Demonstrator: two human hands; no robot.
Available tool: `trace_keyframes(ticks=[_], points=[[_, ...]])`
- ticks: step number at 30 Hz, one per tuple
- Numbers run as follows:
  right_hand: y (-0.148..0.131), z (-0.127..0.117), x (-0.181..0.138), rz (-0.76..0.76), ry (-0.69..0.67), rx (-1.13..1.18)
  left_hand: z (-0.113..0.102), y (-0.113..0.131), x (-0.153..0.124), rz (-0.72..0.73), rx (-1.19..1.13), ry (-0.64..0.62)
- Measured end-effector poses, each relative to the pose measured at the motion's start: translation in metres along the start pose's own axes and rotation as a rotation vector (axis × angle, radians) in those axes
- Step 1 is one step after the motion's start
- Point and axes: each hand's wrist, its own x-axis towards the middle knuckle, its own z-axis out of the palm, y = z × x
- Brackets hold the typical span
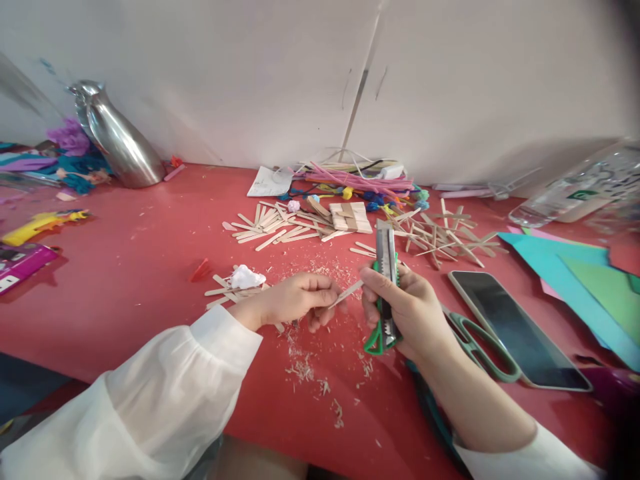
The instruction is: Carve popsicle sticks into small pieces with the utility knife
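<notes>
Pinched fast in the fingers of the left hand (313, 301), a thin stick (349, 292) slants across the gap to the right hand (410, 303), over the table's shavings; that right hand is wrapped round a green cutter (387, 267), top end pointing up, and the stick's far end meets its fingers (whether they nip it too, I cannot tell); below, pale shavings (303, 367) litter the table (165, 253), a red, smooth top run up against a whitish wall (225, 80) with a dark seam and a few scuffs!

Behind the hands, sticks (275, 223) lie fanned beside a banded bundle (351, 217); to the right, a tangled heap (447, 233); to the left, a white lump (247, 277) sits on more sticks; at the wall, a steel jug (117, 137) leans in view.

On to the writing: the bottle (580, 193) carries a green patch and dark strokes, too blurred to read; the slip (269, 181) by the pipe cleaners (355, 179) has faint print, illegible; the pink box (25, 263) shows white marks, cut off by the edge; the phone (520, 330), beside green scissors (507, 377), has a dark screen.
</notes>
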Motion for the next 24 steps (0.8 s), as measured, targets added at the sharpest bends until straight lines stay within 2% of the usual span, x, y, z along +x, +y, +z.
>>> trace_keyframes(ticks=[6,10,13,18,24], points=[[0.002,-0.003,0.002,0.007,0.073,-0.06,0.002,0.0,0.0,-0.012,0.117,0.026],[0.001,0.0,-0.001,-0.067,0.085,-0.139,0.001,-0.006,0.004,-0.021,0.144,0.151],[0.002,0.003,-0.005,-0.099,0.012,-0.242,-0.002,-0.011,0.007,0.036,0.144,0.27],[0.006,0.006,-0.009,-0.062,-0.133,-0.49,-0.003,-0.008,0.006,0.075,0.303,0.438],[0.008,0.006,-0.009,-0.054,-0.172,-0.626,-0.001,-0.004,0.005,0.133,0.43,0.503]])
